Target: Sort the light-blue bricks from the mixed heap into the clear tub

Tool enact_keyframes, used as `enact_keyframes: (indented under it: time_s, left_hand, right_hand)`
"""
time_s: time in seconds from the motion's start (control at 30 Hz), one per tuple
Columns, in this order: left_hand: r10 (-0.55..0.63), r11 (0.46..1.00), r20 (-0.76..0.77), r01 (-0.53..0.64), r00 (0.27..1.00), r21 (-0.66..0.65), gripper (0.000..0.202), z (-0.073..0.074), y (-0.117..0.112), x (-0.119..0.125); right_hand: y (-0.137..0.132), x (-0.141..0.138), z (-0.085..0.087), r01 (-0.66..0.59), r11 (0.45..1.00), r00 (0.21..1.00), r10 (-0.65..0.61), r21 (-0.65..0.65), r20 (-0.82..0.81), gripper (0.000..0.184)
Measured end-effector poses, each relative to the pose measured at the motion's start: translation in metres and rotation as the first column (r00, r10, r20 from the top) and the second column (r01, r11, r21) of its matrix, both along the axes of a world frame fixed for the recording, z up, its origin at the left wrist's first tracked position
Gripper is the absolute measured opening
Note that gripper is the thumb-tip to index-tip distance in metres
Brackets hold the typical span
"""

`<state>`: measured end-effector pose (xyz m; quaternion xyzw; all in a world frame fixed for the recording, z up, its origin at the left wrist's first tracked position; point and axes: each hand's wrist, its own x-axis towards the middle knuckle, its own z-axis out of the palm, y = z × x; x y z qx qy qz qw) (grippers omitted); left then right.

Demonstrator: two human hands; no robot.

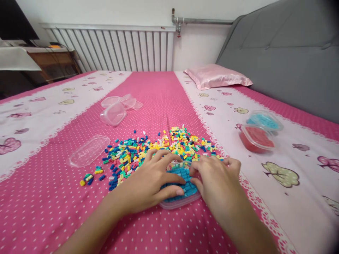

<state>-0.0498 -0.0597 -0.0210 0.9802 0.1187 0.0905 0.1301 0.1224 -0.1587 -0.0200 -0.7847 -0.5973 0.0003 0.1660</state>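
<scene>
In front of me a clear plastic container [178, 204] filled with blue toy bricks [189, 189] sits on the bedspread. My left hand [159, 173] reaches over its left side, fingers spread and lying across the bricks, the thumb near the front rim. At the right side my right hand [215, 176] has its fingers curled and drawn together over the bricks; anything between the fingertips is hidden. Just behind both hands lies a loose pile of small coloured bricks [129, 151], mostly yellow, green, dark blue and white.
A clear lid [88, 151] lies left of the pile. Several empty clear containers and lids [115, 113] rest farther back. To the right stand a container of red pieces [256, 139] and a container of light-blue pieces [265, 120]. A pink pillow [215, 76] lies near the grey headboard [286, 60].
</scene>
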Motion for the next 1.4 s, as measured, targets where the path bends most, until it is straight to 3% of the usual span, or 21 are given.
enact_keyframes:
  time_s: [0.23, 0.4, 0.57, 0.67, 0.77, 0.83, 0.97, 1.17, 1.4]
  left_hand:
    - [0.002, 1.0, 0.004, -0.002, 1.0, -0.027, 0.038, 0.002, 0.0, 0.0]
    - [0.056, 0.996, 0.031, -0.054, 0.998, -0.065, 0.034, 0.008, 0.008, -0.009]
    - [0.207, 0.978, 0.095, -0.204, 0.974, -0.037, 0.038, 0.017, 0.032, -0.035]
    - [0.369, 0.926, 0.151, -0.377, 0.917, 0.025, 0.045, 0.021, 0.054, -0.058]
    - [0.547, 0.819, 0.177, -0.567, 0.818, 0.089, 0.051, 0.02, 0.071, -0.076]
    - [0.62, 0.764, 0.138, -0.634, 0.773, 0.121, 0.051, 0.017, 0.076, -0.081]
    - [0.627, 0.759, 0.044, -0.623, 0.777, 0.19, 0.043, 0.012, 0.074, -0.079]
    - [0.657, 0.716, 0.047, -0.642, 0.753, 0.274, 0.023, 0.006, 0.07, -0.075]
    - [0.637, 0.733, -0.045, -0.588, 0.769, 0.342, 0.012, -0.007, 0.057, -0.046]
  right_hand:
    - [0.001, -0.001, 0.002, 0.046, 0.995, 0.998, -0.048, -0.086, -0.026, 0.026]
    - [-0.001, 0.002, -0.004, 0.018, 0.999, 0.999, -0.016, 0.04, -0.037, 0.024]
    - [-0.004, 0.009, -0.014, -0.041, 0.991, 0.996, 0.05, 0.126, -0.071, 0.024]
    - [-0.004, 0.012, -0.018, -0.023, 0.996, 0.997, 0.028, 0.084, -0.068, 0.023]
    - [-0.003, 0.011, -0.018, 0.002, 0.998, 0.999, 0.0, 0.057, -0.049, 0.021]
    - [-0.001, 0.008, -0.014, 0.022, 0.999, 0.998, -0.02, 0.04, -0.058, 0.023]
    - [-0.001, 0.005, -0.007, 0.028, 1.0, 0.994, -0.027, 0.006, -0.11, 0.025]
    - [-0.003, 0.009, -0.015, 0.011, 0.982, 0.991, 0.015, 0.188, -0.133, 0.019]
    - [-0.001, 0.009, -0.018, -0.026, 0.961, 0.985, 0.072, 0.276, -0.159, 0.013]
